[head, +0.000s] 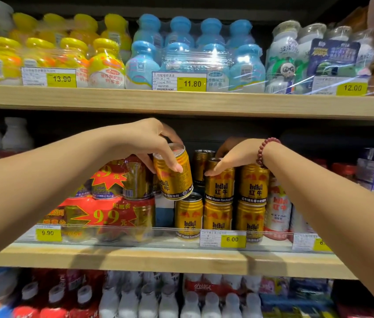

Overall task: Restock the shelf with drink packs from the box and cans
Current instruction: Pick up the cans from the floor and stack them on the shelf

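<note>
My left hand [145, 143] grips a gold Red Bull can [173, 177] by its top, tilted, just above a gold can [188, 215] in the bottom row of the middle shelf [181, 260]. My right hand [231, 157], with a bead bracelet at the wrist, rests its fingers on the top of an upper-row gold can [219, 187]. Another stacked can [254, 184] stands to its right, and a further one [200, 166] stands behind. The box is not in view.
Red shrink-wrapped can packs [103, 212] marked 9.9 fill the shelf's left side. White-red cans [277, 214] stand right of the gold stack. The upper shelf [181, 102] holds yellow, blue and white bottle packs. Bottles fill the shelf below [135, 299].
</note>
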### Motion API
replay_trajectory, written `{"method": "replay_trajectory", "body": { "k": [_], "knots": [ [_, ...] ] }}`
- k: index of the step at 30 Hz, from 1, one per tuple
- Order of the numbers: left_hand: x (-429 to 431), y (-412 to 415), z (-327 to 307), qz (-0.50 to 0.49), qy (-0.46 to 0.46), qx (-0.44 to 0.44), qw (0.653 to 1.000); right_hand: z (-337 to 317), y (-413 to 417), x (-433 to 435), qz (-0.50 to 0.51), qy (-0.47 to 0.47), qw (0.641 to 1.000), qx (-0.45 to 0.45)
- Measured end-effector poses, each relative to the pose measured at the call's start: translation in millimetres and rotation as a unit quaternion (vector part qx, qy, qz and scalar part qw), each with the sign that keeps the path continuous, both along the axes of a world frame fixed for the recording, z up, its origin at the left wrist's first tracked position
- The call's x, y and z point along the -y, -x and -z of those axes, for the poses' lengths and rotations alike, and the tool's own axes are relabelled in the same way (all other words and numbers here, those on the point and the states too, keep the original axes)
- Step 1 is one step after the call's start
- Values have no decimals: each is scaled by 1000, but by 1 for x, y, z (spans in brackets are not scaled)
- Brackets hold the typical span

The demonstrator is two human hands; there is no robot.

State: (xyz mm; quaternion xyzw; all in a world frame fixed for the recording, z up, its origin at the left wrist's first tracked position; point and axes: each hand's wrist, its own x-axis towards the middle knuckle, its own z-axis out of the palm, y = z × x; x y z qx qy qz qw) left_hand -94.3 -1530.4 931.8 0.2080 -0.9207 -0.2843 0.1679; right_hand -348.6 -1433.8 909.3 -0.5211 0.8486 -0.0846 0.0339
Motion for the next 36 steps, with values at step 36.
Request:
{"method": "replay_trajectory", "body": {
  "k": [36],
  "knots": [
    [16, 82, 22, -90, -48, 69, 992, 18, -59, -33, -67, 180, 975, -115]
  ]
}}
